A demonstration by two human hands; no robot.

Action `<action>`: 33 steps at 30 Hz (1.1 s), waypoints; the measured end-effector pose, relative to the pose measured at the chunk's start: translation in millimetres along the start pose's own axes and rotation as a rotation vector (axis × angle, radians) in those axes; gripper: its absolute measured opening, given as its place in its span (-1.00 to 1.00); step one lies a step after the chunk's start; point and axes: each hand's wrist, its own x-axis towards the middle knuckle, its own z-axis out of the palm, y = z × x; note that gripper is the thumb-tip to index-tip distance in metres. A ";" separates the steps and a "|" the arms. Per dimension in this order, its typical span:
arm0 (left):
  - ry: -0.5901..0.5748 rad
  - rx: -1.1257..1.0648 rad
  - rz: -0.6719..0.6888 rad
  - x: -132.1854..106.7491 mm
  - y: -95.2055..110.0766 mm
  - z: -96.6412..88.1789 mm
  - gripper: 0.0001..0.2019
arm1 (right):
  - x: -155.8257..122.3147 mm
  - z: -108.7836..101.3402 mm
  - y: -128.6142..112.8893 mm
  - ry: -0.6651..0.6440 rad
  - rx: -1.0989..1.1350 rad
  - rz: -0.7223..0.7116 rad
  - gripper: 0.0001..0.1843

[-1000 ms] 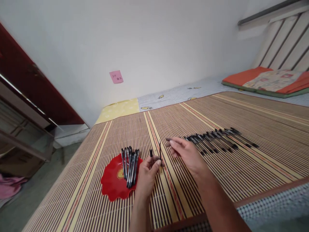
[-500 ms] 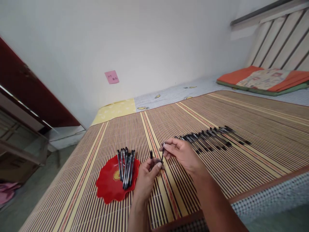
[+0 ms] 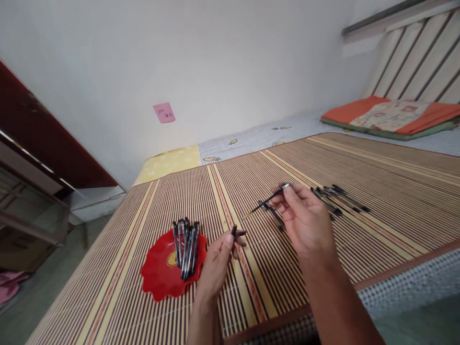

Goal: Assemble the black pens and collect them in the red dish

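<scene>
My left hand [image 3: 220,256] is closed on a small black pen cap [image 3: 234,230], which stands up between thumb and fingers. To its right, above the mat, my right hand [image 3: 305,211] pinches a thin black pen refill [image 3: 266,201] near its upper end. The refill slants down to the left, with a yellowish band and a pale end. Beneath and behind my right hand is a row of black pens [image 3: 345,197] on the mat, partly hidden by that hand. Several more black pens [image 3: 187,249] lie in a red wavy-edged plate [image 3: 154,268] left of my left hand.
A striped bamboo mat [image 3: 172,316] covers the bed, its bound edge nearest me. Behind it stands a white wall with a pink note [image 3: 164,112]. Folded orange and floral bedding [image 3: 391,115] lies at the far right by a slatted headboard [image 3: 420,62].
My right hand has moved up and to the right, away from my left hand, carrying the refill, which has swung from nearly upright to slanting. The left hand still holds the cap, now tilted.
</scene>
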 end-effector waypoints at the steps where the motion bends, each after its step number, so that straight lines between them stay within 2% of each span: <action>1: -0.001 0.010 0.001 -0.1 0.3 -0.1 -0.57 | -0.3 0.1 0.6 -0.009 -0.003 0.016 -0.84; 11: -0.008 0.031 0.005 -1.0 8.2 -0.3 -0.60 | -1.6 -0.6 2.2 -0.117 -0.070 0.082 -0.81; 23: -0.029 0.025 0.035 -3.3 9.2 -0.8 -0.63 | -1.7 0.5 -1.5 -0.081 0.027 0.127 -0.82; 33: -0.038 0.051 0.029 -3.7 12.5 -1.7 -0.64 | -3.8 -1.4 -3.7 -0.124 -0.095 0.045 -0.86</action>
